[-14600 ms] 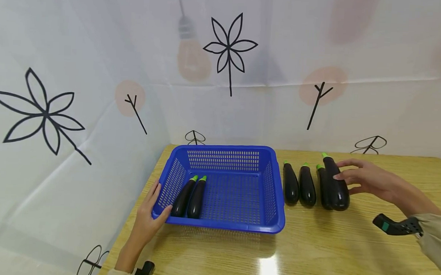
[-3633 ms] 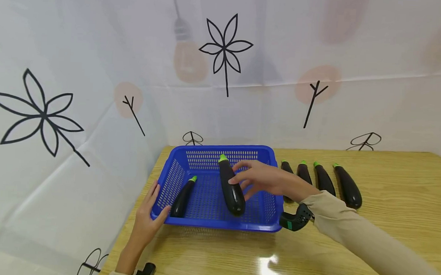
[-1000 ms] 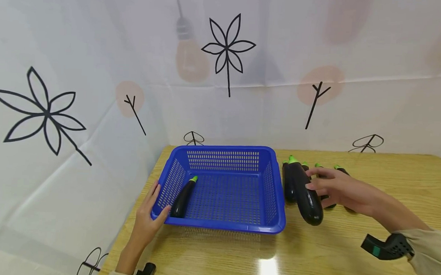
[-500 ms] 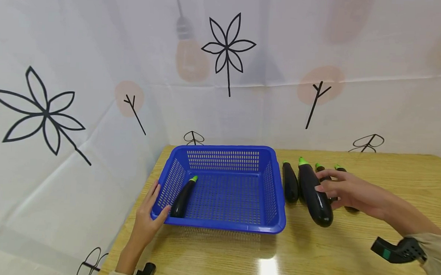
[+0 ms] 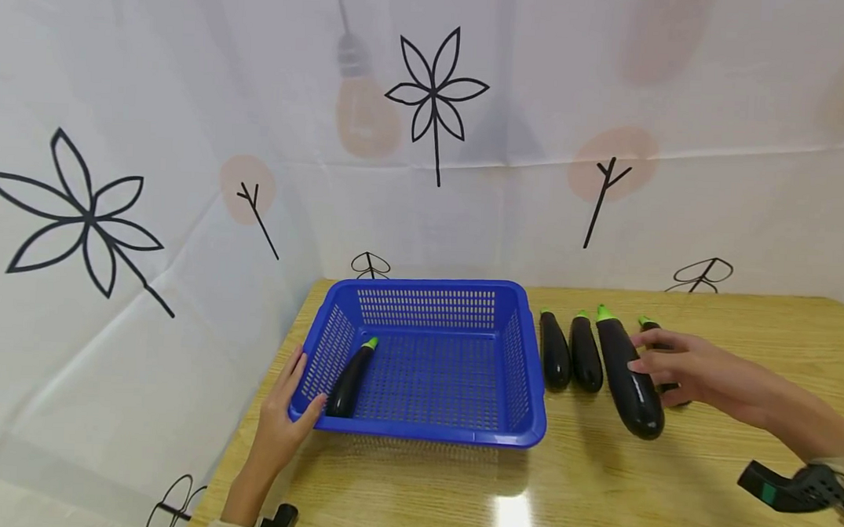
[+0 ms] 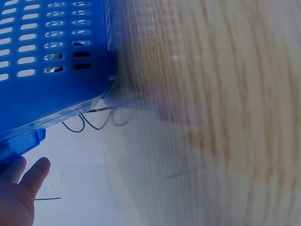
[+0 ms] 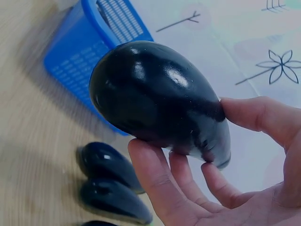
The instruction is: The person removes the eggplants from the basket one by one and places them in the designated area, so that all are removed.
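Observation:
A dark purple eggplant (image 5: 629, 379) with a green stem is held in my right hand (image 5: 700, 378), above the table at the right of the blue basket. In the right wrist view the thumb presses one side of the eggplant (image 7: 155, 94) and the fingers support the other. My left hand (image 5: 281, 418) rests against the basket's front-left corner, its fingers fairly straight along the rim. The blue plastic basket (image 5: 450, 434) has slotted walls. One eggplant (image 5: 351, 378) lies at the left inside it.
Right of the basket, two eggplants lie side by side on the wooden table (image 5: 596, 491): one eggplant (image 5: 556, 352) near the wall, another eggplant (image 5: 586, 355) beside it. A further eggplant (image 5: 651, 327) is partly behind my right hand. A patterned white cloth (image 5: 509, 212) hangs behind.
Since a second ago my right hand has carried the held eggplant rightward along the row. Earlier, a second eggplant lay in the basket and was lifted out. My left hand stays put.

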`<state>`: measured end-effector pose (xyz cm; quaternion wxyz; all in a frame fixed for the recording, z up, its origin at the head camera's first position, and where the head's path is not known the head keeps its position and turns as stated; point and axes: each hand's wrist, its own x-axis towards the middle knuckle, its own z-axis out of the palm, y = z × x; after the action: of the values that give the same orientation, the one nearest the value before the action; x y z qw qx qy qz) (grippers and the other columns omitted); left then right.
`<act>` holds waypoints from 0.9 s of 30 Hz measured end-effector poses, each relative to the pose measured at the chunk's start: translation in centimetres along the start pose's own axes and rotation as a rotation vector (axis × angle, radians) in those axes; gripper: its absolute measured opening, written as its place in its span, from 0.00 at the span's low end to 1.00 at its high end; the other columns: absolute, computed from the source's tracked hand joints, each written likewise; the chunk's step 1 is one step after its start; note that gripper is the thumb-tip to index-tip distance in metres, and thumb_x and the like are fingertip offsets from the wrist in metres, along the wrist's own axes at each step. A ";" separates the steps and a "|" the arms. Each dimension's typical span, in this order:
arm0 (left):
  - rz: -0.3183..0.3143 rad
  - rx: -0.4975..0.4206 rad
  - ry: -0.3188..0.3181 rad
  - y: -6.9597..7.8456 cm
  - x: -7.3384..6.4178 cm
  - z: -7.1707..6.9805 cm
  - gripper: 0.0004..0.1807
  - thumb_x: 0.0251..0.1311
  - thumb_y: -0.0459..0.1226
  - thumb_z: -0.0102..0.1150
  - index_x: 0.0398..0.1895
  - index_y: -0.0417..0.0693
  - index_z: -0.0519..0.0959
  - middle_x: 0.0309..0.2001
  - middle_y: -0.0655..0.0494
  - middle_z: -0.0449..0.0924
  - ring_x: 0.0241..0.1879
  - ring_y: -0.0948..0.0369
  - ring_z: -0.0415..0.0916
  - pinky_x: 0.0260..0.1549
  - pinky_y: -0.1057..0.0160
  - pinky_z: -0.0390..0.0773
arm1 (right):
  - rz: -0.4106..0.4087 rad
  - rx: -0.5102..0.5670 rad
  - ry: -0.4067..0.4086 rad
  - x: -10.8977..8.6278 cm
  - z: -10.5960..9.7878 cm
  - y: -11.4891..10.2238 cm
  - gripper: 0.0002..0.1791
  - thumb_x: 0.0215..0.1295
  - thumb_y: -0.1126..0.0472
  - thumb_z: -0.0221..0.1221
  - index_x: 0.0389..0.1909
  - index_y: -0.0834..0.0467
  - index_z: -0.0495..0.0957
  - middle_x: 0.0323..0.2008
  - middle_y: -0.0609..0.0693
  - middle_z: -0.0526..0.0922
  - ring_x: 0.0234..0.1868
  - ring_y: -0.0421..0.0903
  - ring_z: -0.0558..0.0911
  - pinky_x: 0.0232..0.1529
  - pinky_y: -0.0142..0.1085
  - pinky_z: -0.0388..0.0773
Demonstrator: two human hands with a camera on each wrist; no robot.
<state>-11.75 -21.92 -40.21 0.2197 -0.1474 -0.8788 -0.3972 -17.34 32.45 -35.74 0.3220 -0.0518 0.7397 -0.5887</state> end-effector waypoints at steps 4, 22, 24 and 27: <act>-0.009 -0.002 -0.002 0.1 0.0 0.0 0.36 0.50 0.24 0.61 0.65 0.26 0.61 0.67 0.34 0.57 0.62 0.36 0.60 0.53 0.81 0.58 | -0.006 0.024 -0.013 -0.4 -0.7 0.4 0.22 0.74 0.59 0.44 0.63 0.60 0.54 0.50 0.49 0.73 0.48 0.46 0.78 0.44 0.51 0.75; 0.027 -0.006 0.012 -0.1 0.0 0.1 0.36 0.49 0.23 0.61 0.64 0.25 0.62 0.66 0.32 0.58 0.61 0.34 0.60 0.54 0.81 0.57 | 0.054 -0.051 0.062 -1.4 -2.8 2.3 0.17 0.74 0.58 0.46 0.58 0.59 0.59 0.48 0.47 0.74 0.45 0.46 0.78 0.44 0.49 0.75; 0.029 -0.006 0.014 -0.1 0.0 0.1 0.36 0.49 0.23 0.61 0.64 0.24 0.62 0.66 0.32 0.58 0.61 0.34 0.60 0.54 0.81 0.57 | 0.060 -0.053 0.067 -1.6 -3.0 2.6 0.18 0.74 0.58 0.45 0.59 0.60 0.58 0.47 0.47 0.74 0.45 0.45 0.78 0.44 0.49 0.75; 0.029 -0.004 0.017 -0.1 0.0 0.1 0.35 0.49 0.23 0.61 0.64 0.24 0.62 0.66 0.32 0.58 0.61 0.34 0.60 0.54 0.81 0.57 | 0.063 -0.067 0.082 -1.8 -3.4 2.9 0.22 0.74 0.58 0.46 0.62 0.65 0.55 0.46 0.48 0.76 0.44 0.45 0.79 0.43 0.48 0.76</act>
<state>-11.81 -21.91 -40.35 0.2325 -0.1574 -0.8739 -0.3968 -16.87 36.94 -37.32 0.3081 -0.0151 0.7728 -0.5547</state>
